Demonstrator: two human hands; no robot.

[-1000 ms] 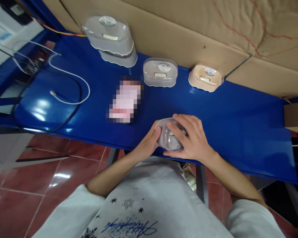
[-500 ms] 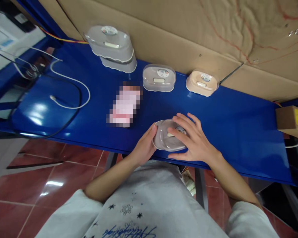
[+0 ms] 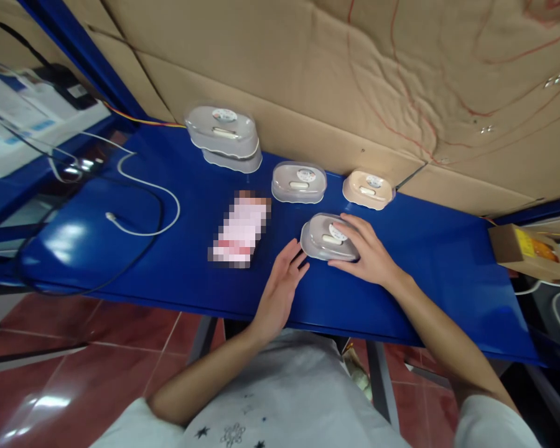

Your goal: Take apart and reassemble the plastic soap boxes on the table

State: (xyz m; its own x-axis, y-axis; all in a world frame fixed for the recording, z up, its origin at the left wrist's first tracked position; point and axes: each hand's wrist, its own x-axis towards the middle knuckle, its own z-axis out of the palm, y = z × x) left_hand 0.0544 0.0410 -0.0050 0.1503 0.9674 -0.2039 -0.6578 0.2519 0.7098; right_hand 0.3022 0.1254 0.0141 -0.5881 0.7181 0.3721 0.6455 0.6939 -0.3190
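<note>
My right hand (image 3: 366, 252) grips the right end of a grey oval plastic box (image 3: 324, 239) with a clear lid, a pale handle tab and a round sticker. The box is on or just over the blue table (image 3: 242, 292). At its left end, my left hand (image 3: 282, 280) has its fingers stretched out, close to the box and holding nothing. Behind stand a similar grey box (image 3: 287, 186) and a smaller peach-coloured box (image 3: 354, 191). Farther left, one grey box (image 3: 205, 127) sits on top of another grey box (image 3: 242, 163).
A phone-shaped, pixelated item (image 3: 242, 230) lies left of my hands. A white cable (image 3: 175, 208) and a black cable curl over the table's left part. Brown cardboard (image 3: 270, 81) lines the back. An open carton (image 3: 518, 252) stands at the right edge.
The grey box has moved away from the table's front edge toward the other boxes, in my right hand. My left hand has let go of it. The view has tilted upward.
</note>
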